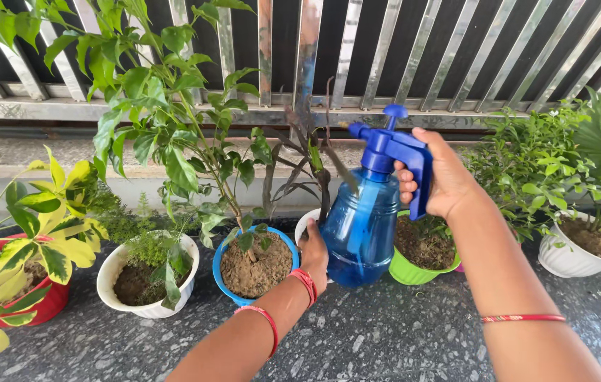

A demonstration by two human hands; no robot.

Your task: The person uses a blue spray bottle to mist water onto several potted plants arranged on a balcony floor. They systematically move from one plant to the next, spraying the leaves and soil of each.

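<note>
My right hand (449,180) grips the handle and trigger of a blue pump spray bottle (362,226), held upright above the floor. Its nozzle points left toward the tall leafy plant (173,127) growing in a blue pot (254,265). My left hand (314,253) rests against the bottle's lower left side, next to the blue pot's rim. Both wrists carry red bangles. A white pot with a dark-leaved plant (307,159) stands partly hidden behind the bottle.
Pots stand in a row on the speckled stone floor: a red pot (45,304) with yellow-green leaves at left, a white pot (146,272), a green pot (420,269), and a white pot (580,255) at right. A metal railing (357,64) runs behind.
</note>
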